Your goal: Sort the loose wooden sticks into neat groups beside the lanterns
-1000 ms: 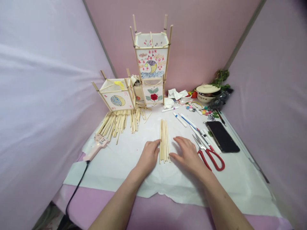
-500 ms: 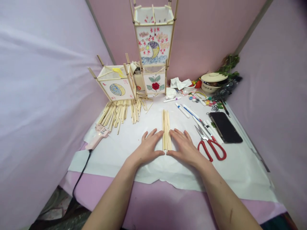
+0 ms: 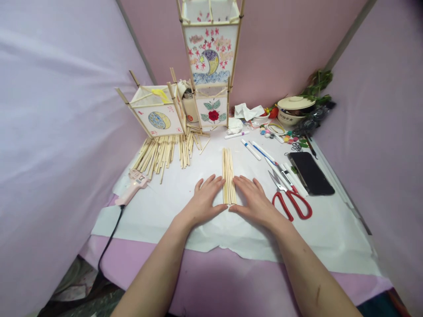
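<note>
Several pale wooden sticks (image 3: pixel 228 169) lie side by side in a narrow upright row at the middle of the white sheet. Against the row's left side rest the fingertips of my left hand (image 3: pixel 206 198), its thumb at the near ends. My right hand (image 3: pixel 253 198) mirrors it on the right side, thumb also at the near ends. Both hands are open, palms down with fingers stretched out, touching the sticks without wrapping round them. The sticks' near ends line up almost evenly between the thumbs.
Left are a loose stick pile (image 3: pixel 158 154), a pink glue gun (image 3: pixel 134 187) and a small lantern (image 3: pixel 158 119). A taller lantern (image 3: pixel 211 57) stands behind. Right lie red-handled scissors (image 3: pixel 291 202), pens (image 3: pixel 251 149) and a phone (image 3: pixel 311 173); a lidded bowl (image 3: pixel 292 116) sits behind.
The near ends of the stick row have become more even, and the thumbs now press closer against them. My hands have otherwise hardly moved; the camera view has shifted slightly.
</note>
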The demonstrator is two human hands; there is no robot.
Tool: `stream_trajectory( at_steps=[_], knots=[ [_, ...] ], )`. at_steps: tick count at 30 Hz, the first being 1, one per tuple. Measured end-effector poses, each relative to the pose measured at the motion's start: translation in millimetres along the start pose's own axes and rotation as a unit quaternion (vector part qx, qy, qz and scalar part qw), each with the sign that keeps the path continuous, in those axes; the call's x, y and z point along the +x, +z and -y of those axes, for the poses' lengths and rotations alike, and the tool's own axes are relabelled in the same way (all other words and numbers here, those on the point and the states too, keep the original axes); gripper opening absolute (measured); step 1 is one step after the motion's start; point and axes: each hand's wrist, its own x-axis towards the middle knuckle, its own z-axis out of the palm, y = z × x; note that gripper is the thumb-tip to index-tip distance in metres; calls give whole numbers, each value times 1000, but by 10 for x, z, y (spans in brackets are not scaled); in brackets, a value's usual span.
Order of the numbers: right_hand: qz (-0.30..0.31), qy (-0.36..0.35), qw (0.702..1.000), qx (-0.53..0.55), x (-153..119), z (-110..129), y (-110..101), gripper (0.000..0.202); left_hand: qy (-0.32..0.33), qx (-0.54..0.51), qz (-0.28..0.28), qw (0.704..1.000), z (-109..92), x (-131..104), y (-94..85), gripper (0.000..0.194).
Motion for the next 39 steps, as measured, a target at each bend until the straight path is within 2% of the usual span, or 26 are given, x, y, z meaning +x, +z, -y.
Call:
stream_trajectory(
  at_steps=[16, 22, 28, 36, 39],
  knots=[
    [-12, -9, 1000, 10, 0, -13, -31, 65, -7, 35, -8, 999, -33, 29, 45, 68],
    [-15, -41, 999, 5, 5, 26, -123, 32, -4, 33, -15, 999, -24, 24, 50, 66],
    [-20, -51, 998, 11, 6, 45, -135, 17, -4, 32, -16, 999, -25, 27, 53, 66],
    [-18, -53, 998, 10, 1, 53, -138, 16, -8, 36, -12, 999, -29, 25, 48, 68],
    [-19, -57, 998, 8, 1, 64, -139, 21, -1, 34, -19, 999, -16, 18, 60, 68]
  ],
)
